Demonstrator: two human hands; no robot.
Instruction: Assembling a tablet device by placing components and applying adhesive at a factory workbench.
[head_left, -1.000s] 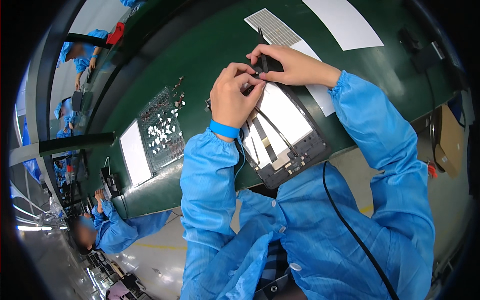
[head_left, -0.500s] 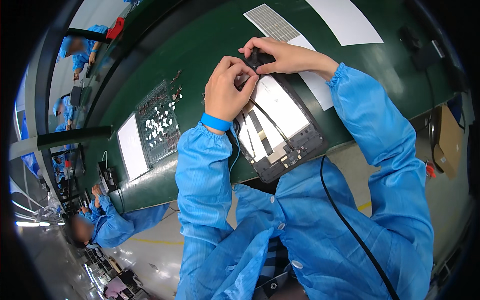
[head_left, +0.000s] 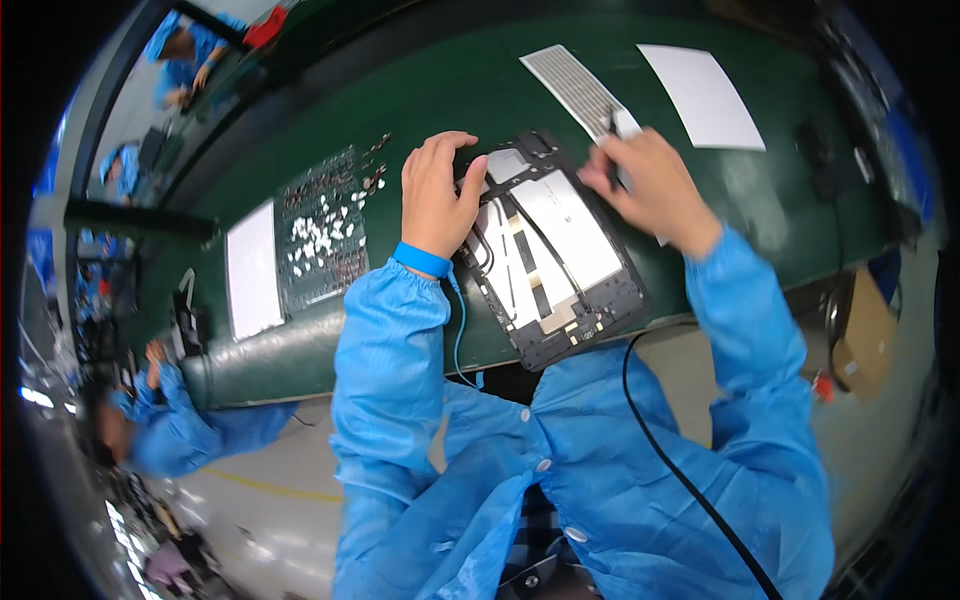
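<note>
An opened tablet (head_left: 628, 290) lies tilted on the green bench, with its white battery area, black cables and small boards exposed. My left hand (head_left: 437, 195) rests at its upper left edge, thumb apart from the outstretched fingers, and wears a blue wrist strap (head_left: 421, 261). To the right of the tablet, my right hand (head_left: 655, 185) is closed and somewhat blurred. A slim dark tool (head_left: 612, 122), tweezers by its look, sticks up from its fingers over the lower end of a sheet of small grey labels (head_left: 572, 88).
On the left of the bench (head_left: 400, 340) are a clear tray (head_left: 345, 245) with white bits, some small dark parts (head_left: 375, 165) and a white sheet (head_left: 253, 272). Another white sheet (head_left: 700, 95) lies far right. A co-worker in blue (head_left: 180, 430) sits at left.
My right hand has left the tablet's top end and moved right and down, to the label sheet. My left hand has opened out at the tablet's edge. The whole view has shifted slightly.
</note>
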